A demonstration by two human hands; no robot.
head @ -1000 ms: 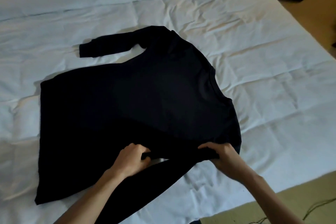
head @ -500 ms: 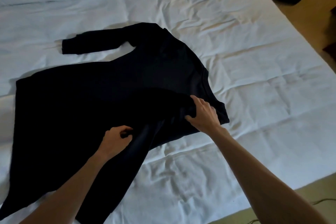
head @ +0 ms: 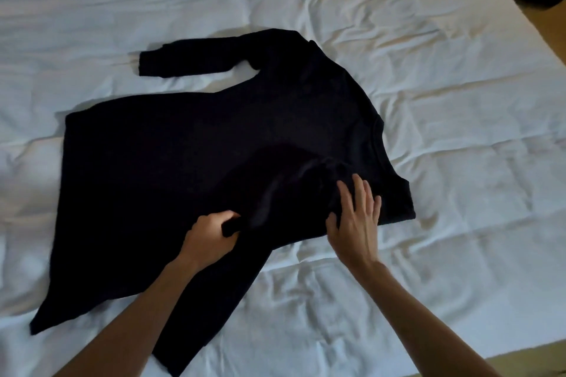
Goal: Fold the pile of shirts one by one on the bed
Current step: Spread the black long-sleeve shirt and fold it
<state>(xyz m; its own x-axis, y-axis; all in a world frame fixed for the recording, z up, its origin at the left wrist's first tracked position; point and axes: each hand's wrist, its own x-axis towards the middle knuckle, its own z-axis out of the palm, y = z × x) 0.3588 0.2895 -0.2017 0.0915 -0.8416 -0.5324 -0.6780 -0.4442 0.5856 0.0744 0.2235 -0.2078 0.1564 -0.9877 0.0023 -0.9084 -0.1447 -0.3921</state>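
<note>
Black shirt point(head: 190, 168), rumpled white bed point(head: 444, 95)

dim room, tan floor point(head: 548, 49) beside the white bedding point(head: 428, 76).

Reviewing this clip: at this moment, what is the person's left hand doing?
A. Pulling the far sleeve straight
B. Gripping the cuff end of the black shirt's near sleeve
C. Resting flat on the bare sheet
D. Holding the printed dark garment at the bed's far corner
B: the left hand has its fingers curled round the cuff of the near sleeve, on the black shirt, while the right hand lies with spread fingers on the shoulder area.
</note>
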